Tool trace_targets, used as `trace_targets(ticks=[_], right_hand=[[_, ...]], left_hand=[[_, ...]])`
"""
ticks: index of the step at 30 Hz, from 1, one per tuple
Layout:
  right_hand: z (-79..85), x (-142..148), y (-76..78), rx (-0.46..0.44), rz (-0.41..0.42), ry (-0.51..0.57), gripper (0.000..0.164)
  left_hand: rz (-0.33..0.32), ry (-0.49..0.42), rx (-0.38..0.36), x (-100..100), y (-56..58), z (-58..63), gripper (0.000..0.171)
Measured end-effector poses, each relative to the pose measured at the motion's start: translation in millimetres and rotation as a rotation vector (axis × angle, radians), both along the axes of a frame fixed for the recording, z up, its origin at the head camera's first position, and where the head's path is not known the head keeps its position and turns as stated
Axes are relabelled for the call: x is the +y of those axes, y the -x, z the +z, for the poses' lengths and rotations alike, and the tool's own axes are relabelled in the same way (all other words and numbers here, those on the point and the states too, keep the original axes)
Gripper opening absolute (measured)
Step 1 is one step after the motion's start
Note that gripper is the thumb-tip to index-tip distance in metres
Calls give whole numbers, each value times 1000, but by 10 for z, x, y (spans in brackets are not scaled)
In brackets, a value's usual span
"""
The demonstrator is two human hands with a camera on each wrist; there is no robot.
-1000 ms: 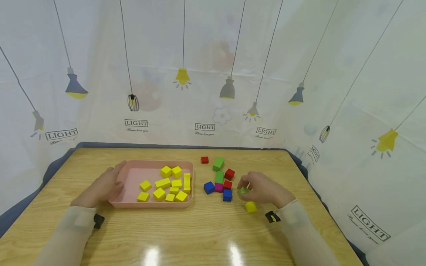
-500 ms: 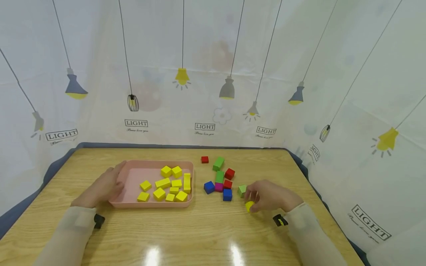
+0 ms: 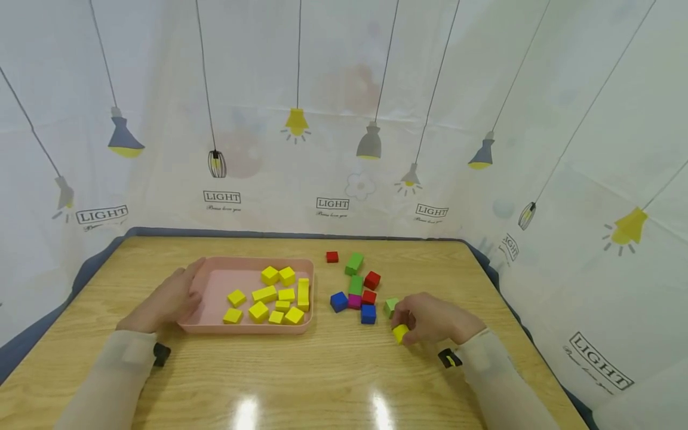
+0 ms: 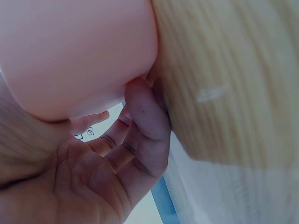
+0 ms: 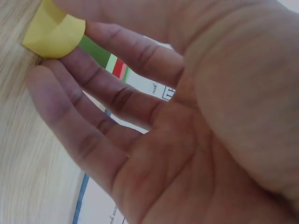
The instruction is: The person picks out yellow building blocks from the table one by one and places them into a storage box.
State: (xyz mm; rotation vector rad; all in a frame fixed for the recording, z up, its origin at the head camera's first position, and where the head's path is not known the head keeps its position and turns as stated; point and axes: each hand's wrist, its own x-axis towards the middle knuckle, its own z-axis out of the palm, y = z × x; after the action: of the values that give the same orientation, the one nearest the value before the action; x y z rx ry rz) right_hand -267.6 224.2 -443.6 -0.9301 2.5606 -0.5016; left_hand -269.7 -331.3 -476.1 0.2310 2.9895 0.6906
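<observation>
At the left end of a pink tray (image 3: pixel 219 286), my left hand (image 3: pixel 165 301) grips the wall. The left wrist view has its curled fingers (image 4: pixel 148 112) against the tray's underside edge. Several yellow blocks (image 3: pixel 264 294) lie inside the tray, mostly in its right half. My right hand (image 3: pixel 432 319) pinches a yellow block (image 3: pixel 400 334) by thumb and fingertips, low over the table. In the right wrist view this yellow block (image 5: pixel 56 35) shows one rounded side; the thumb covers part of it. Just behind it stands a light green block (image 3: pixel 390 307), partly hidden by the hand.
Between tray and right hand lie loose blocks: blue (image 3: pixel 368 314), another blue one (image 3: pixel 338 301), magenta (image 3: pixel 355 301), green (image 3: pixel 354 263) and red (image 3: pixel 372 280). A small red block (image 3: pixel 332 257) lies farther back. A printed curtain (image 3: pixel 333 167) surrounds the wooden table (image 3: pixel 301 382).
My right hand went from the light green block to the yellow block nearer me, now pinched and slightly tilted. The left hand and tray stay in place.
</observation>
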Motion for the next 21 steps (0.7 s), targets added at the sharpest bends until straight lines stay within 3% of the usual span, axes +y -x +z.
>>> trace_targets(ticks=[21], right_hand=[[-51,-10,40,40,4,30,24]], left_hand=[[25,4,-29,-4,10,12,79]])
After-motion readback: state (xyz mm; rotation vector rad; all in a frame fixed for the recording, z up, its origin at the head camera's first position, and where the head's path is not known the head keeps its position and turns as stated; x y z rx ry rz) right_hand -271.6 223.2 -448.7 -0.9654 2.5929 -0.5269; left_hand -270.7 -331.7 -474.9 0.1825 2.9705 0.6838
